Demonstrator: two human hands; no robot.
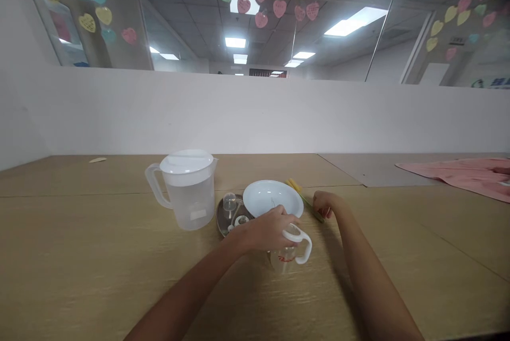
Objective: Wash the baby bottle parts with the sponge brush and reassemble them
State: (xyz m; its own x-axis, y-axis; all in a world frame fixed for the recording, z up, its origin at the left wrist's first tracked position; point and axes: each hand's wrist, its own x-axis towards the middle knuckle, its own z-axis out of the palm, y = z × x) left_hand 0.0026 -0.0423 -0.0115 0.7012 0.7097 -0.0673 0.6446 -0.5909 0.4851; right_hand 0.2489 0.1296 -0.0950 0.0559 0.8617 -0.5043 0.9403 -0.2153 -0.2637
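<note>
My left hand (274,228) is closed over the top of a clear baby bottle (283,262) with red lettering and a white handle; part of its rim is hidden under my fingers. To the right, my right hand (324,204) has curled fingers at the green handle of a brush (306,202) with a yellow head, which lies slanting beside the bowl. A white bowl (255,192) is just beyond my left hand. On its left, a round metal tray (220,219) holds a clear dome cap (229,203) and a white ring-shaped part (241,220), partly covered by my forearm.
A lidded plastic pitcher (190,197) with clear liquid stands left of the tray. A pink cloth (458,173) lies at the far right, with part of another person's hand (501,170) at its edge. A white wall (255,112) borders the table's back.
</note>
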